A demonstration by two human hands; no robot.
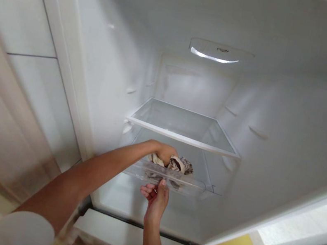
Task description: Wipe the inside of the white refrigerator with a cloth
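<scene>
The right hand is turning its palm upward. Its thumb is lying against the front of the clear plastic piece, while the visible fingers are curling loosely to the left, just below the edge; whether a finger is pinching from the far side cannot be told. The left hand is bending downward into the patterned cloth. Its fingertips are disappearing behind the fabric, so it cannot be told whether they are gripping it or pressing it flat.

The cloth is sitting bunched behind the clear piece, its lower part showing through the plastic. The left forearm is entering from the left, below the glass shelf, which is lying across the cabinet above both hands. Support ribs are projecting from the side walls, and the light cover is glowing overhead.

Status: work with the cloth is judged to be in progress, centring on the clear piece. The cloth is not yet being put aside, and the right hand appears to be steadying the part. Blur and distance are preventing any check of finished against unfinished surfaces; the remaining amount cannot be determined.
</scene>
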